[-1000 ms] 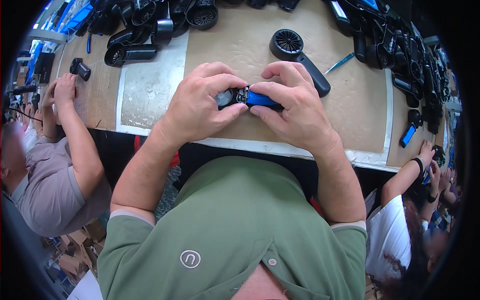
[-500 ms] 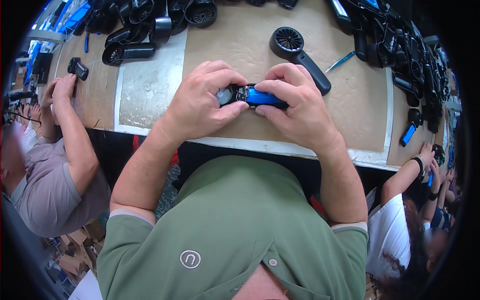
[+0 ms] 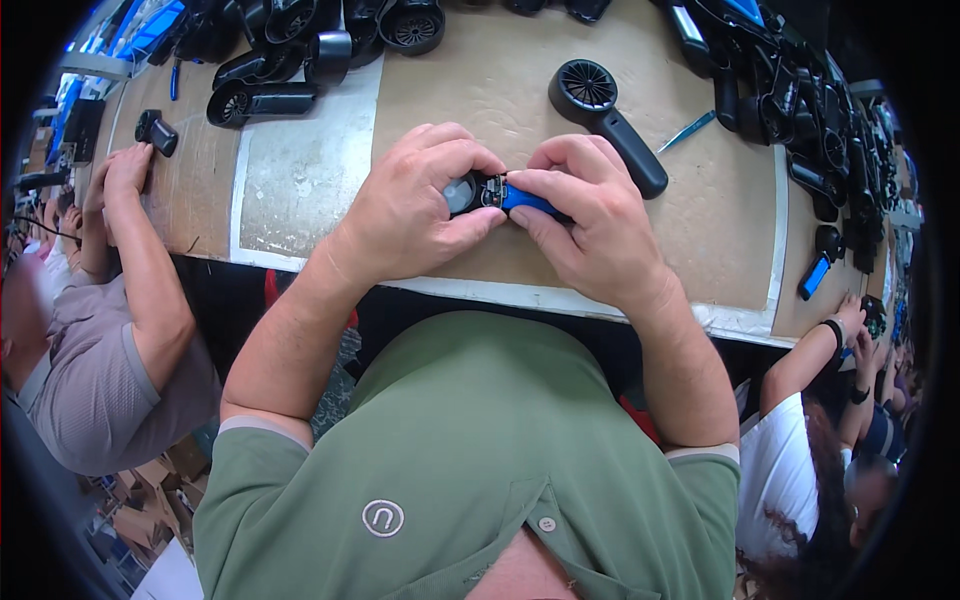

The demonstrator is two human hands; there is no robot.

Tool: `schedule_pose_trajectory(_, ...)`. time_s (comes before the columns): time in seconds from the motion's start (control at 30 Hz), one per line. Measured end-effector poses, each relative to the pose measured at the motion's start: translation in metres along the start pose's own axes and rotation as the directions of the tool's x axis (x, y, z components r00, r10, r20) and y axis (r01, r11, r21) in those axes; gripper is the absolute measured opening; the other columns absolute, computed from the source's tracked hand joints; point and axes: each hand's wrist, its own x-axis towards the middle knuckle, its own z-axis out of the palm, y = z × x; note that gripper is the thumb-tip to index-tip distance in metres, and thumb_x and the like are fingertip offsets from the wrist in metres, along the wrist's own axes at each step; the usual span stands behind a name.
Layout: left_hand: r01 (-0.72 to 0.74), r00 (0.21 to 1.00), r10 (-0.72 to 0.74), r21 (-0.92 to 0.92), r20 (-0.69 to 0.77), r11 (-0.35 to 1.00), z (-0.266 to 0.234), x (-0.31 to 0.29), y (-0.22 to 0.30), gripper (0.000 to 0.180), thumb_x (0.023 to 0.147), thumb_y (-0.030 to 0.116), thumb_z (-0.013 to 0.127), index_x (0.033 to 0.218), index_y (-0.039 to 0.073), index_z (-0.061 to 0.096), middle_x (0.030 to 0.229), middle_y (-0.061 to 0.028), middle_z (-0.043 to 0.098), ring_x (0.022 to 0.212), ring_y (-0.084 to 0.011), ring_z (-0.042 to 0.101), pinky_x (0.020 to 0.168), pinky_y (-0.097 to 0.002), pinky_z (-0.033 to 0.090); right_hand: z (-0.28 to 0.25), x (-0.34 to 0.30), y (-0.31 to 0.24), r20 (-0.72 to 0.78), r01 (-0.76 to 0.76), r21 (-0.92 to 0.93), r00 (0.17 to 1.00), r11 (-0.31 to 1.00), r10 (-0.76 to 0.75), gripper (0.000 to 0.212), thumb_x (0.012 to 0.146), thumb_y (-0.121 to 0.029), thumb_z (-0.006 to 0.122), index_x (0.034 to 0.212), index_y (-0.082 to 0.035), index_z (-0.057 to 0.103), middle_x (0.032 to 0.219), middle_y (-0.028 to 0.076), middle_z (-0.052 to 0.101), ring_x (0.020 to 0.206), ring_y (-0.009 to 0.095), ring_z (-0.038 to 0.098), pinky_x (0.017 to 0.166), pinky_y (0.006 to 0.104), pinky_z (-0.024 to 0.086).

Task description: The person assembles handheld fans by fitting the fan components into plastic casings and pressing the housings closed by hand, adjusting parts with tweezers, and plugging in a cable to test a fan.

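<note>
Fingers (image 3: 466, 158) of the left hand (image 3: 398, 208) curl closed around an open black casing (image 3: 477, 196); the right hand (image 3: 612, 222) pinches its blue part (image 3: 530, 201) just beside them. Beyond, a black fan (image 3: 613, 130) lies on the desk (image 3: 480, 90).

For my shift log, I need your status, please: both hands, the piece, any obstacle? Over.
Left hand and right hand both gripping black piece. Insides exposed, blue part showing. Black fan close beyond right hand, slim teal tool past it.

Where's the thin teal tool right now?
In the head view, the teal tool lies right of centre, between the lone black fan and the right-hand pile.
</note>
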Motion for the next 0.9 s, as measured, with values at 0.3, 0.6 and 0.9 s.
schedule_pose_trajectory(0.3,-0.005,1.0,0.005,0.003,-0.016,1.0,0.001,-0.004,-0.003,0.053,0.075,0.005,0.088,0.126,0.005,0.074,0.113,-0.0106,0.073,0.101,-0.0257,0.067,0.092,-0.0376,0.056,-0.001,-0.004,-0.013,-0.028,0.11,-0.207,0.993,0.972,-0.118,0.028,0.091,-0.005,0.077,0.118,-0.011,0.083,0.118,0.008,0.067,0.106,0.026,0.062,0.098,0.0374,0.049)
schedule_pose_trajectory(0.6,-0.032,0.996,0.022,-0.116,-0.082,0.993,-0.007,-0.021,-0.011,0.094,0.069,0.004,0.094,0.156,0.006,0.056,0.131,-0.0137,0.07,0.115,-0.0277,0.069,0.104,-0.0396,0.057,0.008,-0.012,-0.005,-0.062,0.115,-0.182,0.99,0.976,-0.129,0.029,0.09,-0.009,0.076,0.118,-0.013,0.081,0.119,0.007,0.065,0.106,0.025,0.061,0.098,0.0369,0.047)
schedule_pose_trajectory(0.9,-0.015,0.999,0.006,-0.164,-0.054,0.986,-0.009,-0.028,-0.019,0.095,0.068,0.003,0.095,0.155,0.006,0.057,0.136,-0.0143,0.069,0.121,-0.0287,0.069,0.108,-0.0393,0.056,0.005,-0.004,-0.009,-0.047,0.038,-0.018,0.998,0.999,-0.039,0.032,0.086,-0.002,0.081,0.118,-0.007,0.082,0.118,0.01,0.067,0.104,0.025,0.061,0.092,0.0352,0.051)
